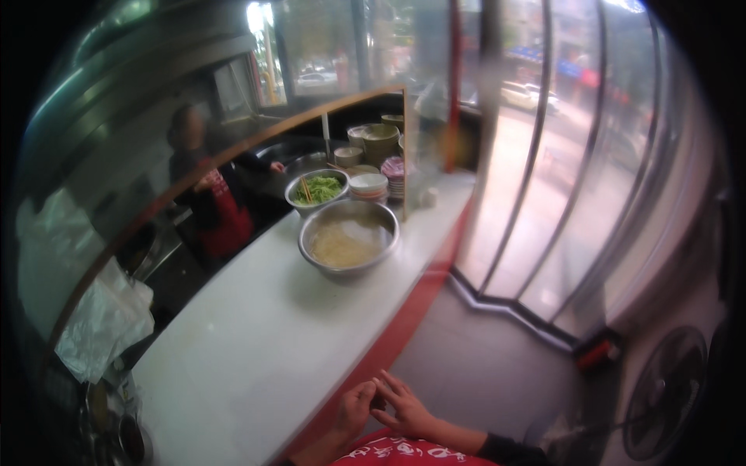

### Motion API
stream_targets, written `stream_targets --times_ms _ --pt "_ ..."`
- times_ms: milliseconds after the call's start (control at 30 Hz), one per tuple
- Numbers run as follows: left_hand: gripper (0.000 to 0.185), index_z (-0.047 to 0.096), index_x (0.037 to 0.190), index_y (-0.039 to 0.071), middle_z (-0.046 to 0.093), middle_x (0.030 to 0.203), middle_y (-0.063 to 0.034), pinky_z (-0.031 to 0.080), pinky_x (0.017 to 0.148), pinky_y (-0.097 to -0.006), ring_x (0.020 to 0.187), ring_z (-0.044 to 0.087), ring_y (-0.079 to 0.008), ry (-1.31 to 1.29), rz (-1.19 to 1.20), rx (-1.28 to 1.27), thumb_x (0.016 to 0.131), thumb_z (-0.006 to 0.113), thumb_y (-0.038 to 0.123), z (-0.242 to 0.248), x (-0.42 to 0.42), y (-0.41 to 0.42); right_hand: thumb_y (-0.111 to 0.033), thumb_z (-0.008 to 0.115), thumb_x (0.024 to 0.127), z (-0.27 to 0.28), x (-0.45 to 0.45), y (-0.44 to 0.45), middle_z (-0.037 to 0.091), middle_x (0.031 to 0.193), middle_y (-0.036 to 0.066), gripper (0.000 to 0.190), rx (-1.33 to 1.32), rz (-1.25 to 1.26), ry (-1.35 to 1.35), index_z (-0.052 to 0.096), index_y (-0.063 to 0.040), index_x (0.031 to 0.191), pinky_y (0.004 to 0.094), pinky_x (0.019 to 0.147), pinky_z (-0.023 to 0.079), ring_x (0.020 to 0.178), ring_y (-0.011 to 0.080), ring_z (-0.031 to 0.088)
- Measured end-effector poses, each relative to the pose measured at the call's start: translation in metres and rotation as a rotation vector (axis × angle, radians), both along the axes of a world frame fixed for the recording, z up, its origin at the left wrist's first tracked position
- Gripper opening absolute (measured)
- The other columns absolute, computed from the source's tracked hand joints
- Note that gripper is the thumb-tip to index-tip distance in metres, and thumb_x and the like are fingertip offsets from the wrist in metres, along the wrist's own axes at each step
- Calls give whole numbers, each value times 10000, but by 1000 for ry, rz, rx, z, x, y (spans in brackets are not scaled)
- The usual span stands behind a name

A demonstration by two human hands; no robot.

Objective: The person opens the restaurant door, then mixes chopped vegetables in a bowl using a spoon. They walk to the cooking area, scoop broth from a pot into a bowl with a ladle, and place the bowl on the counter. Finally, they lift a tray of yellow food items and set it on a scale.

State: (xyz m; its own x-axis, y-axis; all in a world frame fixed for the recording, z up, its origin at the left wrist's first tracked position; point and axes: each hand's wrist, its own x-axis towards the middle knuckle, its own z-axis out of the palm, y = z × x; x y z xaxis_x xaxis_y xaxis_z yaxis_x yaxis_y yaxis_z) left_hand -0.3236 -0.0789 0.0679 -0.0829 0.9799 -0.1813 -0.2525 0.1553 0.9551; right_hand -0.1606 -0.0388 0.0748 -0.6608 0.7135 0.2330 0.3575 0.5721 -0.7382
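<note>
My left hand (354, 409) and my right hand (403, 406) meet fingertip to fingertip in front of my red apron (402, 449), beside the counter's red edge. The left fingers are curled and whether they hold anything cannot be made out. My right hand has its fingers apart and shows nothing in it. Further off on the white counter (250, 349) stands a metal bowl (349, 268) of pale strands in liquid. Behind it a smaller metal bowl (294, 204) holds shredded green vegetable with chopsticks (306, 190) in it.
Stacked bowls (380, 137) stand at the counter's far end. Across the counter is a person in a red apron (218, 198). Clear plastic bags (108, 314) hang at left, near metal containers (135, 437). Folding glass doors (524, 175) and a black fan (667, 393) are at right.
</note>
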Motion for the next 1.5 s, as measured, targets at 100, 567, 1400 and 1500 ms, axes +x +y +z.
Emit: stream_targets --times_ms 100,567,1400,1500 --pt "363 621 969 13 602 804 -36 466 658 -260 717 554 -104 29 -8 47 1022 451 329 -1 -2 0 -268 660 893 -4 2 -1 255 1546 220 675 -124 39 109 372 -88 1477 456 1116 315 1395 392 318" --pt "159 613 959 -31 570 706 -49 468 509 -257 564 532 -125 -488 507 -118 859 610 92 -24 -79 10 -181 572 972 -43 21 0 579 1287 130 408 -645 -221 446 517 5 1331 345 985 454 1173 205 549" --pt "171 643 950 -19 592 704 -34 484 493 -222 543 541 -102 -445 741 -89 853 589 111 -61 -151 -23 -163 501 1002 -47 17 -12 630 1209 133 342 -981 0 41 562 36 1273 310 902 531 1084 205 617" --pt "180 646 957 -20 597 707 -32 489 494 -225 545 545 -100 -442 741 -92 854 590 116 -63 -149 -22 -159 499 1002 -47 17 -13 634 1198 140 339 -970 -4 36 565 42 1267 311 908 530 1080 209 618"
